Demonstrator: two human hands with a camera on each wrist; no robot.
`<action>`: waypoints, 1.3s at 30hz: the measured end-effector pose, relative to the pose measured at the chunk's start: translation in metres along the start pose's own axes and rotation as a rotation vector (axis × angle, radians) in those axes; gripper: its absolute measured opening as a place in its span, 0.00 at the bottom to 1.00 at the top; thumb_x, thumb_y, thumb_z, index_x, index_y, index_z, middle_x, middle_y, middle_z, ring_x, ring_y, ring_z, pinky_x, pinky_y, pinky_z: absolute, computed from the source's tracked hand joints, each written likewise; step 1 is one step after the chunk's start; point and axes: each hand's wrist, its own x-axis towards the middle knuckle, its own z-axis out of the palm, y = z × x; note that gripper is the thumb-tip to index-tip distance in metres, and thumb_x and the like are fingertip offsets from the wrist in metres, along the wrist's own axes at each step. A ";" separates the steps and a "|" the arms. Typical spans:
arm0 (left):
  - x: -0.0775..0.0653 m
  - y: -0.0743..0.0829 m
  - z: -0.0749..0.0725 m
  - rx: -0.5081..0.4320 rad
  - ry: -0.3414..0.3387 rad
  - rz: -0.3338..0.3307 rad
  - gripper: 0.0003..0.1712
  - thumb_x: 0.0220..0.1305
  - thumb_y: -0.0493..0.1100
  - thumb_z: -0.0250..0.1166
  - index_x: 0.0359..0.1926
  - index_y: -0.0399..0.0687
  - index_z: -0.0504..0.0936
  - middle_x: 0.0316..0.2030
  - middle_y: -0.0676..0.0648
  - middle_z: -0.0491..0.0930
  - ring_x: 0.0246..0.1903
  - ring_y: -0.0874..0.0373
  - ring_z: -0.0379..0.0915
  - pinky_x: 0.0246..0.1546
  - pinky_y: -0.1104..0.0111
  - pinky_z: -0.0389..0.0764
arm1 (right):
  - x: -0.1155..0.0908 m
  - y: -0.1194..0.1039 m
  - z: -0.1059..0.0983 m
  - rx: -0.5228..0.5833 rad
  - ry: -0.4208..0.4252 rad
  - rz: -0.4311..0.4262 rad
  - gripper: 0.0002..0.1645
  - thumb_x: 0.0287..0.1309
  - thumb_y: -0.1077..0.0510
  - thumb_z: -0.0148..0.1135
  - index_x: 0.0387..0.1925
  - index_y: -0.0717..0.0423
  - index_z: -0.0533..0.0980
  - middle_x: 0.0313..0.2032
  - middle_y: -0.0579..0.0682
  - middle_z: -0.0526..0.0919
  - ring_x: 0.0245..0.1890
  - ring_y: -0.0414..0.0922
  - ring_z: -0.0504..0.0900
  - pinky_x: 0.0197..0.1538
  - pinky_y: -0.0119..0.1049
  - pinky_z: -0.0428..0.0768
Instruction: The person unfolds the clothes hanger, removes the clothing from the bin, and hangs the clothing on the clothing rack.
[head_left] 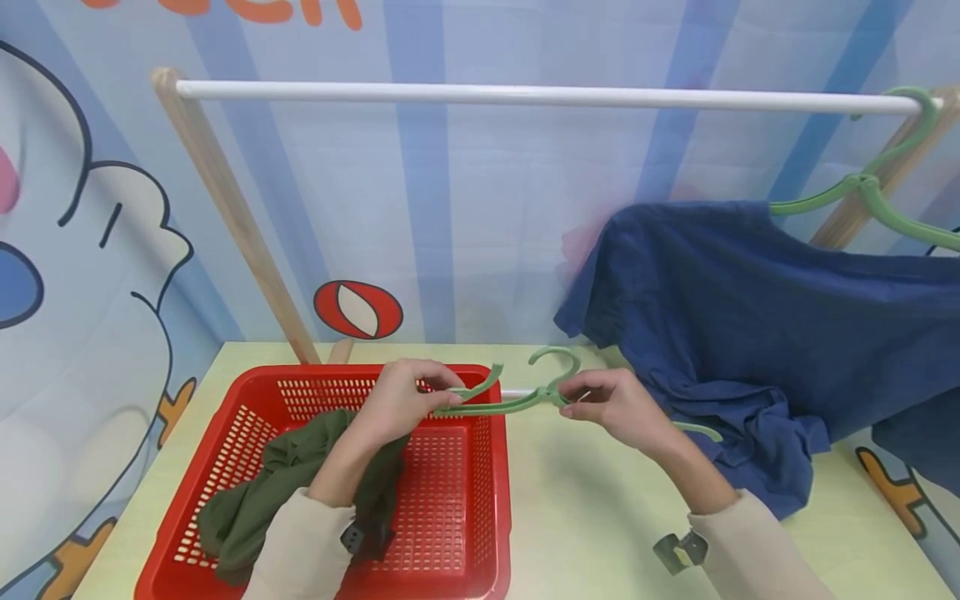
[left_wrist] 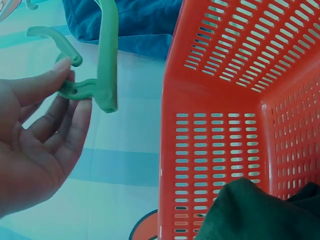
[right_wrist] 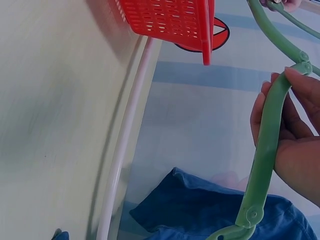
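A patterned backdrop (head_left: 510,192) with blue stripes fills the rear, behind a pale table (head_left: 592,542). A rack (head_left: 510,94) with wooden posts and a white top rod spans the scene, and a blue shirt (head_left: 750,308) hangs on its right side, the lower part bunched up in folds. At the left of the table sits a red basket (head_left: 499,508) with slotted walls, and a dark green cloth (head_left: 258,492) lies crumpled in its left part, partly hidden by the person's left arm. In the shirt's neck is a green hung hanger (head_left: 900,215), its hook over the right end of the rod. The held hanger (head_left: 517,405), also green and jointed, is in the air between the two hands, its left end above the basket's back right part, its hook upward, and its right end showing past the right wrist in front of the shirt. The left hand (head_left: 408,398) pinches the left end of that hanger between thumb and fingertips, as the left wrist view shows. The right hand (head_left: 618,408) grips it just right of the hook, thumb and fingers about the arm by the central joint. Beige sleeves (head_left: 300,542) cover both forearms, with a small dark device (head_left: 681,552) at each cuff.
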 end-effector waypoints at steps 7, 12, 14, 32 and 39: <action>0.000 0.004 0.000 0.108 -0.019 0.039 0.06 0.49 0.34 0.70 0.32 0.43 0.85 0.25 0.52 0.78 0.28 0.58 0.71 0.27 0.70 0.75 | 0.000 0.000 0.001 -0.044 -0.006 -0.029 0.11 0.46 0.71 0.65 0.36 0.69 0.79 0.32 0.56 0.81 0.30 0.46 0.79 0.34 0.32 0.79; -0.001 0.006 0.000 0.139 -0.022 0.038 0.05 0.48 0.34 0.70 0.30 0.43 0.85 0.22 0.53 0.78 0.24 0.59 0.70 0.24 0.70 0.74 | 0.000 -0.001 0.001 -0.060 -0.006 -0.042 0.11 0.46 0.72 0.65 0.36 0.69 0.79 0.32 0.56 0.81 0.30 0.46 0.79 0.34 0.32 0.79; -0.001 0.007 0.000 0.140 -0.018 0.033 0.05 0.48 0.34 0.70 0.30 0.43 0.85 0.21 0.53 0.78 0.22 0.59 0.70 0.22 0.70 0.74 | 0.000 -0.002 0.001 -0.062 -0.005 -0.040 0.11 0.46 0.72 0.65 0.36 0.69 0.79 0.32 0.56 0.81 0.30 0.46 0.79 0.34 0.32 0.79; -0.009 -0.013 -0.015 -0.319 0.041 -0.065 0.10 0.55 0.34 0.65 0.39 0.34 0.80 0.30 0.42 0.80 0.32 0.47 0.79 0.36 0.65 0.79 | -0.003 -0.001 -0.010 0.006 0.059 -0.016 0.13 0.45 0.72 0.64 0.37 0.70 0.79 0.33 0.58 0.81 0.30 0.45 0.79 0.36 0.34 0.80; -0.010 -0.017 -0.016 -0.199 0.055 -0.077 0.08 0.55 0.37 0.66 0.36 0.38 0.80 0.29 0.45 0.80 0.30 0.54 0.78 0.32 0.66 0.78 | -0.002 -0.001 -0.008 0.005 0.065 -0.018 0.13 0.45 0.72 0.65 0.37 0.69 0.79 0.33 0.57 0.81 0.30 0.44 0.79 0.35 0.33 0.79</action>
